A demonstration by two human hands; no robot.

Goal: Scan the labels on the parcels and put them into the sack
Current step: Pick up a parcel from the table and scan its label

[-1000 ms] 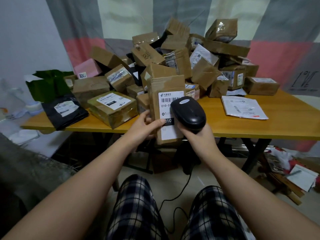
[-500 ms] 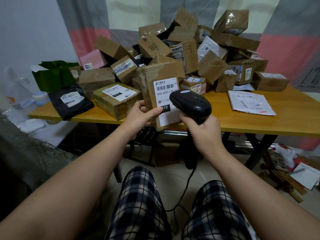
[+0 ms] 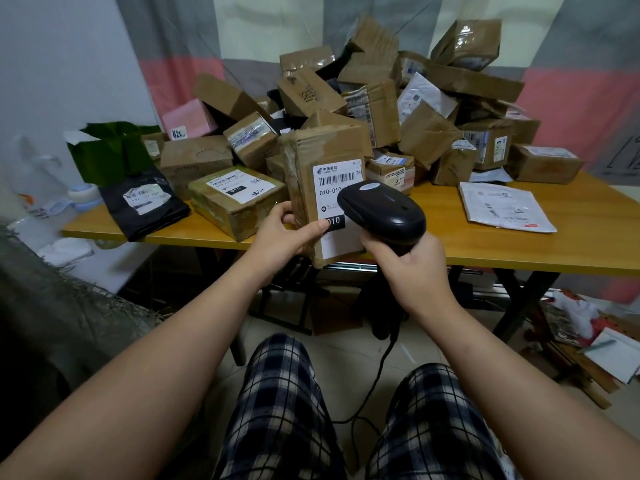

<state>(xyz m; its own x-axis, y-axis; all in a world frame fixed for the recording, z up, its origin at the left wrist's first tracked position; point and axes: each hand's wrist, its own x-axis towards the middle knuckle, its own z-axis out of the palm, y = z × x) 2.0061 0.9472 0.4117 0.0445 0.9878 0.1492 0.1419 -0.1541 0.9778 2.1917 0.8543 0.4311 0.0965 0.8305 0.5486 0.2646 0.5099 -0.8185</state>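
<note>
The left hand is curled round the lower left edge of a brown cardboard parcel. Its thumb is laid across the front, up to the black "010" band of the white shipping label, and its fingers are wrapped behind. The parcel is held upright in the air, label towards the camera, before the near edge of the wooden table. The right hand is clamped round the handle of a black handheld barcode scanner. The scanner's head is held just in front of the label and hides its right part; whether it touches the label cannot be told. A black cable is seen hanging from the handle down to the tiled floor, between legs clad in plaid trousers. Just left of the held parcel, a flat taped box with its own "010" label is laid at the table's front edge, and a black poly mailer overhangs the edge beside it. Behind them a tall heap of cardboard boxes is piled across the back of the table, with a pink parcel and a green bag at its left end. To the right of the scanner, a white poly mailer is laid flat on the tabletop, apart from the heap. At the lower left, grey woven material with a frayed edge is seen beside the left forearm; whether it is the sack cannot be told.
</note>
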